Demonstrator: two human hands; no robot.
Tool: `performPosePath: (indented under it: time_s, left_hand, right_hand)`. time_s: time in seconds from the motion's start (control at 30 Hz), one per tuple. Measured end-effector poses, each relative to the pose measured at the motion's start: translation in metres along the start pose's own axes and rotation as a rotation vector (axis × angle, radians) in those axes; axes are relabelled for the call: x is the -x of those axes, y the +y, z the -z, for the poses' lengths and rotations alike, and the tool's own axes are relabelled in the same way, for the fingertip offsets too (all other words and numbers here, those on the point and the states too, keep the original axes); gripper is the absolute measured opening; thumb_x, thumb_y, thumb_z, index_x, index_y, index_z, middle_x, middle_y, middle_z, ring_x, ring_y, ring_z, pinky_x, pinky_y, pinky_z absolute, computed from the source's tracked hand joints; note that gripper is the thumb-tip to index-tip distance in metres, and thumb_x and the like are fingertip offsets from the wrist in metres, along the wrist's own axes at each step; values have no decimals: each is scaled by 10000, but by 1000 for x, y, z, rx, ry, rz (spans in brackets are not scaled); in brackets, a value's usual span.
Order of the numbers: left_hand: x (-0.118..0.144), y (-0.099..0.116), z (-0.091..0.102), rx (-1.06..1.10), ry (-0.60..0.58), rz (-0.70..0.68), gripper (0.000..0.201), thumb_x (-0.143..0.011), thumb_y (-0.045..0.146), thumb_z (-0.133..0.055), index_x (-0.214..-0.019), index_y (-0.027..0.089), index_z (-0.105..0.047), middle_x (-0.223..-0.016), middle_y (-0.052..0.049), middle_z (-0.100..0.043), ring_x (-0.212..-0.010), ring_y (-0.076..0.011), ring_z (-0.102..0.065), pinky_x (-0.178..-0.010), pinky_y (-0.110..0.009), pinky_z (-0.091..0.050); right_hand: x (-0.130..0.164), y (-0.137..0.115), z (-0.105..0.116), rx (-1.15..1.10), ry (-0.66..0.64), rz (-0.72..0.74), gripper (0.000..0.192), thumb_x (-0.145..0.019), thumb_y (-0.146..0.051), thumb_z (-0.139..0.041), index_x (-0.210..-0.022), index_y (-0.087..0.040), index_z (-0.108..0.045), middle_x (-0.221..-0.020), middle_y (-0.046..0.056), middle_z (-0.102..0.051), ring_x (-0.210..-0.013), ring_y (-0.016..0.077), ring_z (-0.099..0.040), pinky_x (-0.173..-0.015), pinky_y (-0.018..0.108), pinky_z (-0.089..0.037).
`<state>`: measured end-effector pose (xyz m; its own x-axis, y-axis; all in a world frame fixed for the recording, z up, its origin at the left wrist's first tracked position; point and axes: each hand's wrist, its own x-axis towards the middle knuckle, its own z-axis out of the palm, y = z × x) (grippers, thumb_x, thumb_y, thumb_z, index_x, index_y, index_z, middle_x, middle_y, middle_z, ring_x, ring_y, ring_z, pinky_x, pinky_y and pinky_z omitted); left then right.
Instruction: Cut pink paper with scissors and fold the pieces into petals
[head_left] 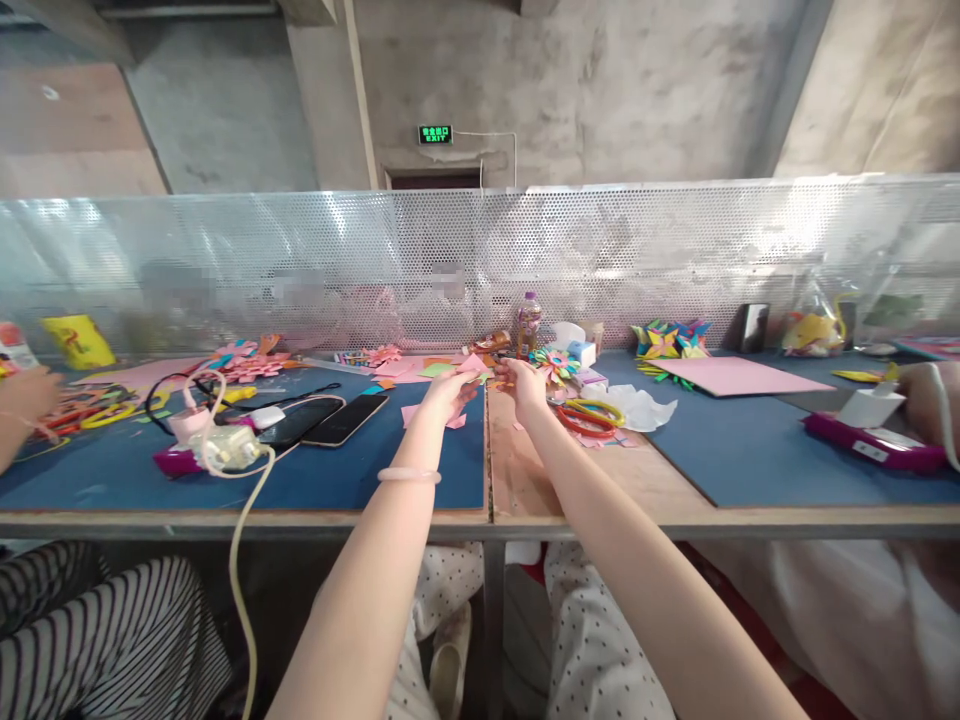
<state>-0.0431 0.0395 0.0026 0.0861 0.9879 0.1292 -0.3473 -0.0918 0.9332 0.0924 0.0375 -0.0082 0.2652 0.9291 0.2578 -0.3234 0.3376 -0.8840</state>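
Note:
Both my arms stretch out over the workbench [525,480]. My left hand [448,388], with a pink bracelet on the wrist, pinches a small pink piece of paper [474,364]. My right hand [523,383] is close beside it, fingers curled at the same paper; what it grips is too small to tell surely. Under my hands lie pink paper scraps [411,414] on the blue mat [360,470].
Two phones [330,420] and a white charger cable [240,540] lie to the left. Red and yellow scissors [592,415], a bottle [529,322], folded paper flowers [555,365] and a pink sheet [739,377] sit to the right. Other people's hands are at both edges. A perforated metal screen [480,260] backs the bench.

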Motion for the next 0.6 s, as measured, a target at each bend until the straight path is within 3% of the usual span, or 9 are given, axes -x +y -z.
performPosePath:
  time_s: [0.1,0.17,0.27,0.37,0.43,0.53,0.6]
  left_hand:
    - [-1,-2,1,3,0,20,204,-623,110,-704,-804,136,-615,-694,-58,-671,-636,-121,-624,-574,-203,-446]
    - [-1,-3,1,-3,10,38,209,-630,125,-703,-817,143,-611,-702,-55,-673,-625,-118,-622,-577,-207,-450]
    - [0,-4,-2,-25,27,33,207,-626,125,-702,-806,154,-604,-686,-46,-669,-614,-116,-615,-578,-212,-448]
    - [5,-3,-7,-119,69,26,157,-630,149,-696,-752,162,-598,-659,-54,-667,-615,-125,-611,-555,-207,-429]
    - [9,-2,-11,-203,88,28,120,-635,169,-689,-709,165,-594,-663,-63,-671,-615,-129,-608,-541,-205,-414]
    - [11,-3,-14,-297,69,18,97,-631,170,-683,-670,163,-595,-691,-69,-677,-617,-130,-607,-534,-204,-401]
    - [10,-4,-15,-340,73,-7,93,-625,160,-681,-662,165,-595,-681,-58,-670,-620,-132,-609,-527,-201,-399]
  right_hand:
    - [-8,-14,16,150,92,-17,171,-670,-251,-526,-768,-150,-623,-670,36,-648,-550,129,-568,-463,220,-454]
    - [-16,-26,37,382,54,2,158,-685,-237,-518,-742,-135,-624,-621,43,-631,-532,141,-555,-477,239,-449]
    - [-24,-43,79,998,-59,155,174,-710,-231,-502,-684,-131,-642,-558,49,-602,-574,168,-555,-541,257,-417]
    - [-24,-51,121,1527,-94,386,215,-740,-209,-466,-677,-128,-655,-693,99,-640,-713,194,-562,-632,267,-388]
    - [-20,-50,141,1679,-165,467,229,-772,-258,-472,-712,-148,-664,-809,112,-653,-828,210,-551,-677,263,-374]
    - [-14,-46,153,1728,-360,344,325,-767,-451,-505,-666,-185,-661,-727,74,-654,-723,189,-556,-649,259,-365]
    - [-13,-42,152,1734,-419,285,340,-749,-487,-521,-682,-188,-666,-690,61,-651,-658,175,-555,-630,257,-361]
